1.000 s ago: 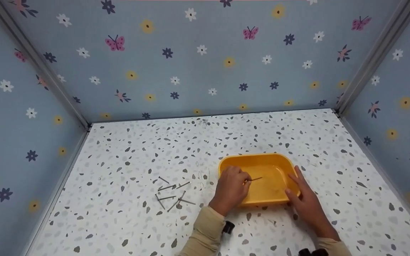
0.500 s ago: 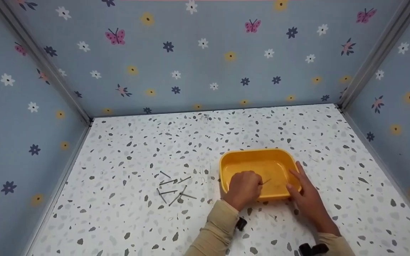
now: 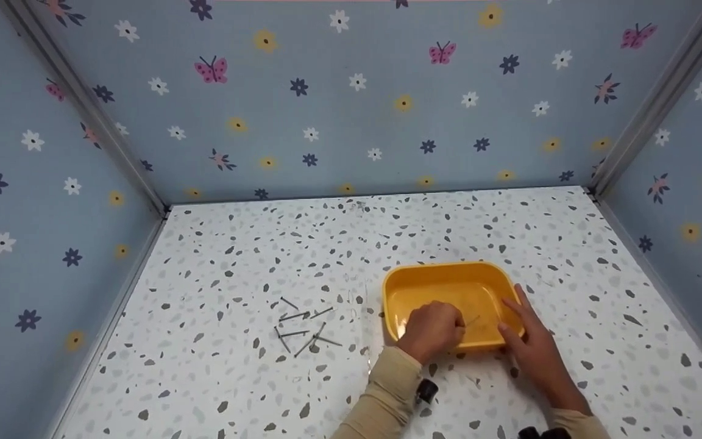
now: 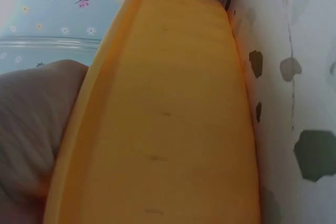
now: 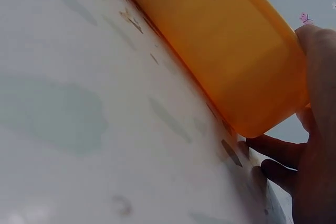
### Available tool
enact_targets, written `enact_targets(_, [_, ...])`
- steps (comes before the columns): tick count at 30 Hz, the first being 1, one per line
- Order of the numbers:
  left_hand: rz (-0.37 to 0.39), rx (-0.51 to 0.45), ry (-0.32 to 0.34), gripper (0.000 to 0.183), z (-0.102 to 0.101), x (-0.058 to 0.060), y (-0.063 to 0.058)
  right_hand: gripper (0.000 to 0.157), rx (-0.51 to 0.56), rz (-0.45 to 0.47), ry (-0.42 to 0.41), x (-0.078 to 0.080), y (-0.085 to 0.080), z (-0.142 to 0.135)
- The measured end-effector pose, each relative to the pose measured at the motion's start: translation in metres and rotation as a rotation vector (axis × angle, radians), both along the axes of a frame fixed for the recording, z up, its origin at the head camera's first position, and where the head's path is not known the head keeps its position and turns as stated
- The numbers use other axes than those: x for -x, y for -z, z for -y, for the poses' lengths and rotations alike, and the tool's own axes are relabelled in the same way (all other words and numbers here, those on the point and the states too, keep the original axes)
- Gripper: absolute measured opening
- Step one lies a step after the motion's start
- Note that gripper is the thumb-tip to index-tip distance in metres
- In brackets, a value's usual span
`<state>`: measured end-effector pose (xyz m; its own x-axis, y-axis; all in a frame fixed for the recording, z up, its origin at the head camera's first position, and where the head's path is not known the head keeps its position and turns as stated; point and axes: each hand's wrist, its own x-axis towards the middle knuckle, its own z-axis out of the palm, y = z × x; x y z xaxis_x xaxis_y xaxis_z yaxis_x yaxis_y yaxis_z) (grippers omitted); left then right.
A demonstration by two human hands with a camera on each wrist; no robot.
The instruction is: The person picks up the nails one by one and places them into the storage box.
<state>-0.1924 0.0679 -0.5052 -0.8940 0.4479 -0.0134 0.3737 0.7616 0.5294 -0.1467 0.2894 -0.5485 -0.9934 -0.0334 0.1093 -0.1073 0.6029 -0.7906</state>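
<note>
A yellow plastic tray [image 3: 436, 271] stands on the speckled tabletop, right of centre in the head view. My left hand [image 3: 433, 332] reaches over its near rim, fingers curled around a thin nail [image 3: 474, 320]; only a faint end shows past the fingers, low inside the tray. My right hand [image 3: 534, 350] grips the tray's right end, thumb over the rim and other fingers along the outside. In the right wrist view, fingertips of the right hand [image 5: 317, 129] sit by the tray's lower corner. The left wrist view shows mainly the outer tray wall [image 4: 173, 103].
Several loose nails [image 3: 295, 316] lie scattered and partly crossed on the tabletop [image 3: 235, 378], left of the tray. Blue flowered panels [image 3: 326, 110] enclose the table at the back and both sides.
My left hand has moved right and lower within the tray, the nail moving with it. My right hand keeps its grip on the tray's end. The view has shifted slightly.
</note>
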Motion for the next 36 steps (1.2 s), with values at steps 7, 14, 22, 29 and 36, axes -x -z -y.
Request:
enact_targets(7, [0.049, -0.006, -0.013, 0.014, -0.002, 0.002, 0.001, 0.054, -0.026, 0.0, -0.002, 0.003, 0.001, -0.001])
enact_targets(14, [0.053, -0.031, 0.007, 0.011, -0.001, 0.001, 0.002, 0.053, -0.038, -0.012, 0.0, 0.002, 0.0, 0.0])
enact_targets(22, [-0.131, -0.06, 0.061, 0.014, 0.001, -0.001, 0.003, 0.056, -0.023, -0.005, 0.003, 0.0, 0.0, -0.001])
enact_targets(29, [-0.443, -0.094, 0.105, 0.015, 0.003, -0.008, 0.004, 0.059, -0.017, -0.014, 0.01, 0.0, -0.004, 0.002])
enact_targets(36, [-0.629, -0.305, 0.12, 0.015, 0.01, -0.007, 0.003, 0.063, -0.051, -0.014, 0.017, 0.002, -0.001, 0.003])
